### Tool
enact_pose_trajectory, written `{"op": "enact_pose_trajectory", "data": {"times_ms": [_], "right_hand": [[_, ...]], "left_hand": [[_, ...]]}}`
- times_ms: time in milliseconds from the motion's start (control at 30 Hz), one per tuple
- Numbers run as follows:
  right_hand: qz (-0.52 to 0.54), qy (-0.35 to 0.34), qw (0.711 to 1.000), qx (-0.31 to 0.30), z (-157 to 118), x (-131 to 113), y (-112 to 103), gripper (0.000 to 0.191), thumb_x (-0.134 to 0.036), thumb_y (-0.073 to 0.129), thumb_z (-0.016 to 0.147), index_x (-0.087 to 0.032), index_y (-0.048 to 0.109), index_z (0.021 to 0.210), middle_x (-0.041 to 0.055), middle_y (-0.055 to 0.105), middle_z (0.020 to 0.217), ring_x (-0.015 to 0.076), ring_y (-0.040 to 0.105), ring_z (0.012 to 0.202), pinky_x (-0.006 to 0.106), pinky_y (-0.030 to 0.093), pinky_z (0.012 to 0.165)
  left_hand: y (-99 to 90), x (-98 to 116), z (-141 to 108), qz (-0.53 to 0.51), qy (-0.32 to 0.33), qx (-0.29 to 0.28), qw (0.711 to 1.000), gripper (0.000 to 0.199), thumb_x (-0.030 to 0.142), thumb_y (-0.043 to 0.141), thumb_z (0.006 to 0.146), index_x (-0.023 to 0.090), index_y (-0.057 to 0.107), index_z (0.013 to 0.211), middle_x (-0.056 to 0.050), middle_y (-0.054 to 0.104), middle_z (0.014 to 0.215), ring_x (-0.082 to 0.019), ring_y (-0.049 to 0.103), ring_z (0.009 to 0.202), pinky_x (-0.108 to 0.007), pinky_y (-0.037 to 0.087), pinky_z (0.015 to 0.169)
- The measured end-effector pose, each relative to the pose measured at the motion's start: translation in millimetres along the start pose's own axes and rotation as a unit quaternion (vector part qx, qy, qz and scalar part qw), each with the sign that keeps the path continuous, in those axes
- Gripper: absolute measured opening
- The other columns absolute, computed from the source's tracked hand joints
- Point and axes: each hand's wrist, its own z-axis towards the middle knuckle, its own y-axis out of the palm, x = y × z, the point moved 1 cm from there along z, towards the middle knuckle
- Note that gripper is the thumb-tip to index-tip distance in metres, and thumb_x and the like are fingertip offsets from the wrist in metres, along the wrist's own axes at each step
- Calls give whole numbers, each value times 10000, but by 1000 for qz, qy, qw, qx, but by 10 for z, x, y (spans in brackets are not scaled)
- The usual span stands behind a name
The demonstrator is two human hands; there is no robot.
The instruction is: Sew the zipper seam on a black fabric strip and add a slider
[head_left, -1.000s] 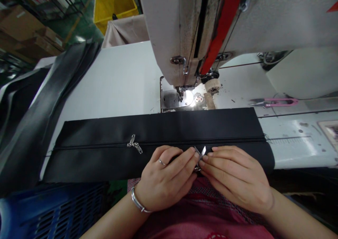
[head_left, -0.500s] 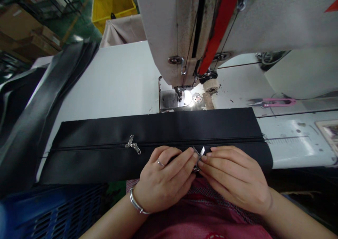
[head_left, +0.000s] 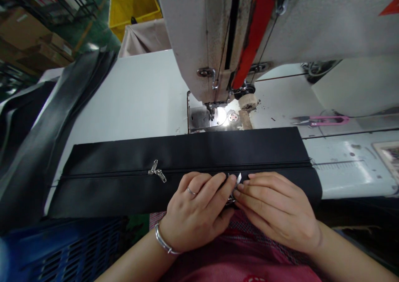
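Note:
A long black leather-like strip (head_left: 124, 153) with a zipper along its middle lies across the front of the machine bed. On that zipper, left of my hands, sits a silver zipper slider (head_left: 152, 172) with two pull tabs spread apart. A similar silver zipper slider (head_left: 239, 178) is between my hands at the strip's near edge, mostly hidden by fingers. My right hand (head_left: 277, 209) pinches it from the right, fingertips together. My left hand (head_left: 198, 205), with a ring and bracelet, is curled against it from the left, index fingertip on the metal and thumb lower down.
A sewing machine head (head_left: 215, 45) stands just beyond the strip, its presser foot (head_left: 212, 111) over a metal plate. Pink thread snips (head_left: 330, 120) lie at right. More black strips (head_left: 71, 95) drape over the table's left side. A blue crate (head_left: 90, 248) is below left.
My left hand's index fingertip has shifted slightly right over the slider, and its thumb has dropped away from the fingers. My right hand stays in place.

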Motion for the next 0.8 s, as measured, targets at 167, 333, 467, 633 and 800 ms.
{"op": "enact_pose_trajectory", "data": {"times_ms": [167, 333, 467, 633, 800], "right_hand": [[-1, 0, 1000, -5, 11, -3, -7, 255, -111, 653, 829, -163, 676, 1077, 36, 708, 981, 184, 642, 926, 374, 541, 896], [6, -4, 1000, 0, 21, -5, -10, 258, -98, 655, 822, -147, 673, 1075, 43, 707, 983, 183, 636, 923, 378, 537, 897], [4, 5, 1000, 4, 32, -9, -8, 256, -110, 641, 836, -174, 672, 1082, 26, 711, 958, 176, 642, 915, 371, 546, 882], [5, 7, 1000, 4, 43, -18, -8, 256, -109, 640, 836, -186, 674, 1077, 24, 712, 966, 176, 646, 913, 370, 545, 885], [13, 5, 1000, 9, 30, -10, -12, 277, -99, 636, 836, -192, 665, 1095, 16, 710, 988, 171, 641, 914, 370, 536, 889]], "left_hand": [[-3, 15, 14, 3, -6, -3, 1000, 503, 350, 612, 854, 207, 534, 1330, -28, 612, 1222, -216, 529, 1025, -395, 404, 918], [-1, 23, 17, 10, -6, -13, 1000, 515, 366, 603, 861, 212, 518, 1345, -22, 608, 1217, -216, 525, 1019, -397, 398, 915], [4, 26, 18, 11, -9, -15, 1000, 511, 364, 598, 862, 218, 517, 1345, -27, 607, 1216, -218, 519, 1021, -397, 394, 916], [9, 23, 24, 21, 0, -11, 1000, 516, 370, 598, 861, 229, 512, 1350, -27, 605, 1213, -217, 515, 1009, -397, 391, 911], [12, 14, 28, 17, 0, -15, 1000, 519, 374, 600, 862, 225, 510, 1351, -28, 606, 1215, -221, 521, 1017, -402, 391, 912]]}}
